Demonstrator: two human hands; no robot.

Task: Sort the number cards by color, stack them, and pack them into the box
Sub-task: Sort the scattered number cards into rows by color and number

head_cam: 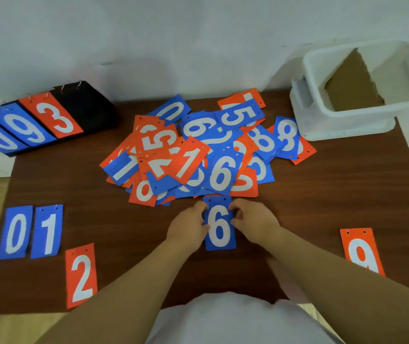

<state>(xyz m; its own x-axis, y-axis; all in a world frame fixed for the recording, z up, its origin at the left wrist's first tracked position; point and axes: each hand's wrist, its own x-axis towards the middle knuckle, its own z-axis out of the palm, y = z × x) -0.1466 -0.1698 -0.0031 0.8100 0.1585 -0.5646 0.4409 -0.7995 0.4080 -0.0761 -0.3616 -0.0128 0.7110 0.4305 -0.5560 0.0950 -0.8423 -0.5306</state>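
A mixed heap of blue and orange number cards (198, 155) lies in the middle of the brown table (322, 194). Just in front of it a blue 6 card (219, 227) is gripped at its two long edges by my left hand (188, 225) and my right hand (254, 220). Laid out flat at the left are a blue 0 card (13, 233), a blue 1 card (47, 230) and an orange 2 card (81, 275). An orange 9 card (361, 252) lies at the right. The white plastic box (342, 120) stands at the back right, with brown cardboard inside.
A black flip scoreboard (84, 105) stands at the back left, showing blue 0, blue 9 and orange 3. A pale wall runs behind the table. Wooden floor shows past the table's left and right edges.
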